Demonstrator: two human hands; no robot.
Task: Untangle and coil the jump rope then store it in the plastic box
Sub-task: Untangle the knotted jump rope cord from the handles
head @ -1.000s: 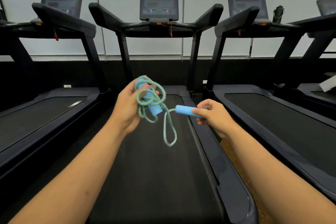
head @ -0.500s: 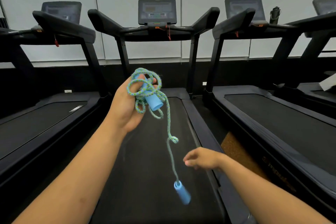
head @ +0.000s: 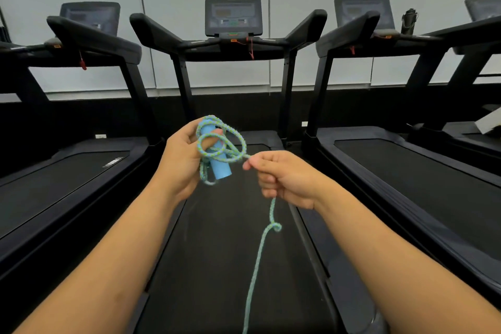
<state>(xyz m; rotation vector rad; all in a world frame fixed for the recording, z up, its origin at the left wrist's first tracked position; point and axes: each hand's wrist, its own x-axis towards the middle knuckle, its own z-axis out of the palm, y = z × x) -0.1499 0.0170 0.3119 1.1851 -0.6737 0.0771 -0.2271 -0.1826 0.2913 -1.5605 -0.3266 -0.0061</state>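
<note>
Head view: the left hand [head: 181,163] is curled around 1 blue handle [head: 217,156] of the jump rope [head: 225,141], whose tangled loops wrap over that handle and the fingers. The right hand [head: 287,176], just beside it, is closed on the rope where it leaves the tangle. Below that fist the rope hangs, with 1 small kink, over the treadmill belt [head: 217,266].

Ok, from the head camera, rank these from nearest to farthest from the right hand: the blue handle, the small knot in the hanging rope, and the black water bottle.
1. Blue handle: just left of the right hand, held in the left hand.
2. Small knot: below the right hand, on the hanging rope; close to the handle's distance, so this order is not firm.
3. Black water bottle: far off, upper right, on a treadmill console.
</note>
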